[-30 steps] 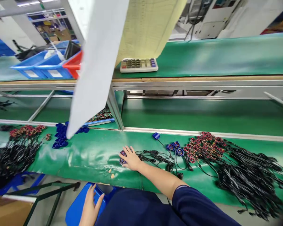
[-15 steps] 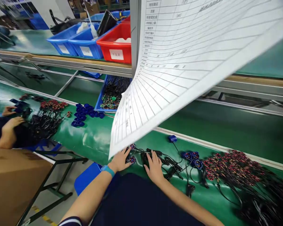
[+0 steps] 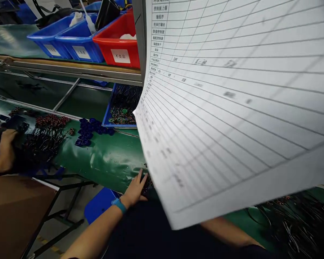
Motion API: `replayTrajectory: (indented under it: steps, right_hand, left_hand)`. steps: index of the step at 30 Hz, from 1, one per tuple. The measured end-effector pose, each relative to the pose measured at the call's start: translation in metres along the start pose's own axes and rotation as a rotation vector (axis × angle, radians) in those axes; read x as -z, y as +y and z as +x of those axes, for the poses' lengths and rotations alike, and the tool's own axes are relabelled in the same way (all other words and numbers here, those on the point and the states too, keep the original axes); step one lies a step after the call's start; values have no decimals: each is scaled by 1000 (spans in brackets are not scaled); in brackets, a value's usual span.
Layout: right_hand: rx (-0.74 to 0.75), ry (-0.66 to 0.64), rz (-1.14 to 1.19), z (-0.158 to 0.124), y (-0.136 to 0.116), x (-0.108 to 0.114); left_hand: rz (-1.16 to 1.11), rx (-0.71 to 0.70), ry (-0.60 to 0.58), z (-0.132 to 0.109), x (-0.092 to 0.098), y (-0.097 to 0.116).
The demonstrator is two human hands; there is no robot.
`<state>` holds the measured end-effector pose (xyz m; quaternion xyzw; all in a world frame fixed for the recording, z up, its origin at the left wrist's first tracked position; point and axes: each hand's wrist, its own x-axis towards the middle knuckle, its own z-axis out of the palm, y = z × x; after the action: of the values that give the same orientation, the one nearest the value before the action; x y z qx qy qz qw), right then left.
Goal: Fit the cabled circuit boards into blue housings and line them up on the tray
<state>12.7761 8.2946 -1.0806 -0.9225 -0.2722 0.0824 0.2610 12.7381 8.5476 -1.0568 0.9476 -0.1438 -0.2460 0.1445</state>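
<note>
A large printed sheet [image 3: 218,118] hangs close before the camera and covers the right half of the view. My left hand [image 3: 135,189], with a blue band on its wrist, rests at the green bench's [image 3: 110,158] near edge. Its thumb and fingers are spread, beside small dark coiled parts [image 3: 148,185] that the sheet partly hides. Of my right arm only the forearm shows below the sheet; the right hand is hidden behind the paper. Black cables [image 3: 299,226] lie in a heap at the lower right.
Blue bins [image 3: 82,53] and a red bin [image 3: 120,55] stand on the shelf. A blue tray [image 3: 106,120] of wired boards, blue housings [image 3: 83,133] and copper coils [image 3: 51,122] lie leftward. Another person's hand [image 3: 7,144] is at far left; a cardboard box [image 3: 18,212] sits below.
The sheet has come lower and larger in view, now covering my right hand and the parts around it. The shelf bins have shifted left in the picture. My left hand remains spread.
</note>
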Motion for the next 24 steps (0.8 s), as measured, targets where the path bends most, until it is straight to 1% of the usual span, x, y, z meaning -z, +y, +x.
replayTrajectory:
  steps: [3, 6, 9, 11, 12, 14, 17, 20, 22, 24]
  right_hand:
    - [73, -89, 18, 2, -34, -11]
    - [124, -173, -2, 7, -52, -20]
    - [165, -184, -59, 9, -50, -25]
    - [213, -176, -92, 5, -41, -25]
    - [235, -174, -104, 2, -35, -25]
    - [257, -178, -125, -4, -24, -22]
    - [247, -201, -154, -8, -15, -16]
    - [267, -252, -149, -4, -21, -13]
    - [291, -290, -134, 1, -30, -14]
    - [301, -315, -136, 8, -40, -19]
  left_hand:
    - [78, -98, 5, 16, 27, -14]
    - [237, -307, -15, 44, 50, -21]
    - [349, -487, -77, 68, 57, -22]
    - [399, -530, -100, 74, 55, -25]
    - [421, -527, -102, 73, 53, -27]
    - [451, -478, -84, 63, 50, -34]
    - [467, -355, -38, 37, 48, -46]
    - [481, -287, -15, 16, 45, -50]
    - [489, -301, -9, 11, 42, -48]
    - [494, -316, -18, 12, 37, -45]
